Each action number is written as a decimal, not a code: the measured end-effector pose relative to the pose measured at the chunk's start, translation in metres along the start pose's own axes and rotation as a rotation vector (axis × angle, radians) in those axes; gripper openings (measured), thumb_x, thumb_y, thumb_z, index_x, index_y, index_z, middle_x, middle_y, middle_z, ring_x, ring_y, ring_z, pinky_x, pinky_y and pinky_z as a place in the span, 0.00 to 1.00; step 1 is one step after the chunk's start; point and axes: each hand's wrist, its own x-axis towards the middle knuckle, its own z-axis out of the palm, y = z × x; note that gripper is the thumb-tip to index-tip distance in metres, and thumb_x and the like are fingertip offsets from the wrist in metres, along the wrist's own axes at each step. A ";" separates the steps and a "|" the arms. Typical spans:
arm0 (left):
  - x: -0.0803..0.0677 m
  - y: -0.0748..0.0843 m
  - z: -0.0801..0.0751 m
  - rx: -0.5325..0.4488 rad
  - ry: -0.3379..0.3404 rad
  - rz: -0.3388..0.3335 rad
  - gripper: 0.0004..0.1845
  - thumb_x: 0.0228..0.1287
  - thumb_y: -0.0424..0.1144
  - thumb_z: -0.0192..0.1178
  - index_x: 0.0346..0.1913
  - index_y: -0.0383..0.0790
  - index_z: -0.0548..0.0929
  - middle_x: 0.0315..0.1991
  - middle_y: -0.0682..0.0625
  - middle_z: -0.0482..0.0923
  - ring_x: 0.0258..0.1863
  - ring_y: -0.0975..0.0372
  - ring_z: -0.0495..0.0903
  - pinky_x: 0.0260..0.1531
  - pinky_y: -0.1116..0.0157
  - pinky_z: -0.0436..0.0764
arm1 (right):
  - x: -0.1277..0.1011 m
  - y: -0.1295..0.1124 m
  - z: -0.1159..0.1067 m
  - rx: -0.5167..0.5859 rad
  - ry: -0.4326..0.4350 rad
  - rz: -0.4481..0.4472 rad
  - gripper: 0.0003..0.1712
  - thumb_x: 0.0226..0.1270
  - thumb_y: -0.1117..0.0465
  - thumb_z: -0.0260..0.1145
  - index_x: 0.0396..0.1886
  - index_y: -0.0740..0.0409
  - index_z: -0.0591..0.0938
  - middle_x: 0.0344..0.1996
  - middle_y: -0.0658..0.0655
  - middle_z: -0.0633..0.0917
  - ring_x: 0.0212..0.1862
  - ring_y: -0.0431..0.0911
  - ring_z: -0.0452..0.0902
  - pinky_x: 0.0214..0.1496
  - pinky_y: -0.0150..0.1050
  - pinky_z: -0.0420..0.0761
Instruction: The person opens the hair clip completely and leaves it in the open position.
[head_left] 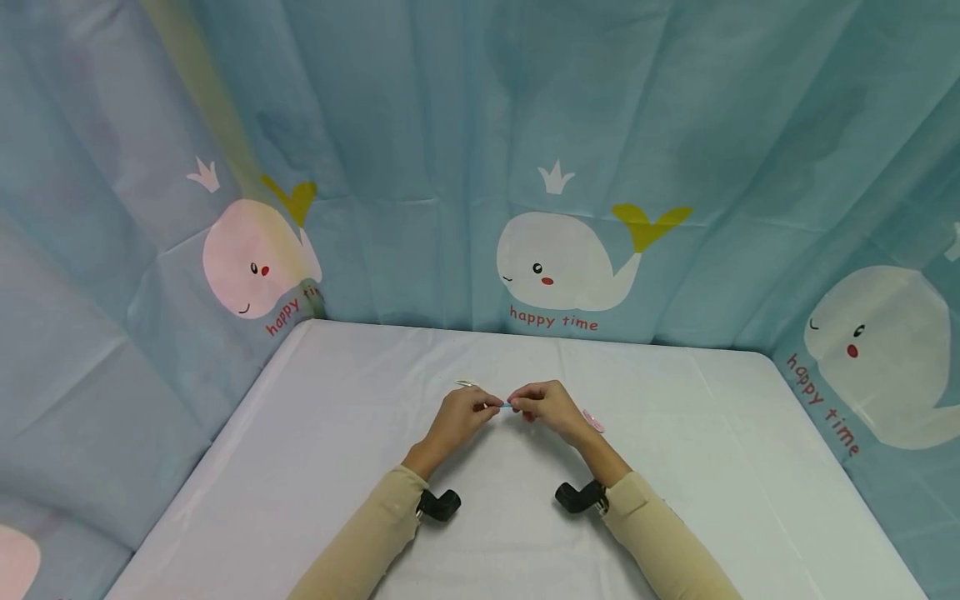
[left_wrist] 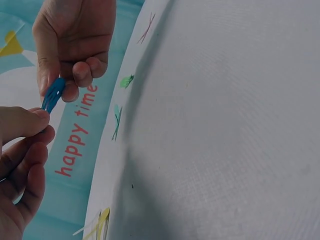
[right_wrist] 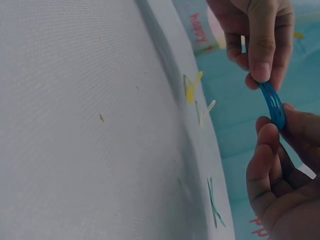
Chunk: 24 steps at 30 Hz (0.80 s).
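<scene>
Nearest the viewer, two beige sleeves (head_left: 367, 533) run forward over the white tabletop (head_left: 315, 467), each with a black wrist camera (head_left: 438, 504) strapped just behind the hand. Beyond the cameras, the left hand (head_left: 461, 414) and right hand (head_left: 547, 406) meet above the middle of the tabletop, and a blue clip (head_left: 507, 405) spans the small gap between them. Left grip: narrow, thumb and forefinger pinched on one end of the clip (left_wrist: 52, 94). Right grip: narrow, thumb and curled fingers pinched on the other end of the clip (right_wrist: 273, 105). The clip is slender, looped and open in the middle, held clear of the tabletop and touching only the fingertips.

Just right of the clip, beside the right hand, a pink clip (head_left: 593, 421) lies on the tabletop. Just beyond the left hand lies a pale clip (head_left: 467, 383). The wrist views show more small clips lying flat on the tabletop past the hands: yellow (right_wrist: 191, 89), teal (right_wrist: 215, 202), green (left_wrist: 126, 81) and reddish (left_wrist: 147, 27).

Farthest from the clip, behind the tabletop's far edge, hangs a light blue curtain (head_left: 420, 150) printed with white whales (head_left: 558, 260) and the red words "happy time".
</scene>
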 end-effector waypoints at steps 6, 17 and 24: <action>0.000 0.002 0.001 0.035 0.017 0.033 0.05 0.59 0.32 0.67 0.37 0.41 0.90 0.32 0.51 0.85 0.29 0.63 0.78 0.31 0.71 0.76 | -0.003 -0.003 -0.004 0.017 -0.014 -0.016 0.15 0.67 0.62 0.66 0.41 0.74 0.85 0.33 0.70 0.86 0.26 0.42 0.77 0.33 0.35 0.79; -0.002 0.002 0.002 0.031 0.025 0.000 0.04 0.61 0.32 0.66 0.37 0.41 0.89 0.31 0.52 0.84 0.27 0.66 0.75 0.29 0.72 0.74 | -0.003 0.001 -0.004 0.005 -0.030 -0.018 0.14 0.62 0.59 0.70 0.41 0.66 0.87 0.30 0.50 0.88 0.27 0.42 0.78 0.35 0.36 0.79; -0.002 0.003 0.002 -0.055 0.001 -0.067 0.04 0.62 0.33 0.65 0.37 0.40 0.89 0.32 0.50 0.85 0.29 0.66 0.76 0.31 0.72 0.76 | -0.002 0.000 -0.003 0.009 -0.007 -0.009 0.12 0.62 0.62 0.69 0.38 0.69 0.87 0.29 0.54 0.88 0.26 0.41 0.77 0.34 0.35 0.78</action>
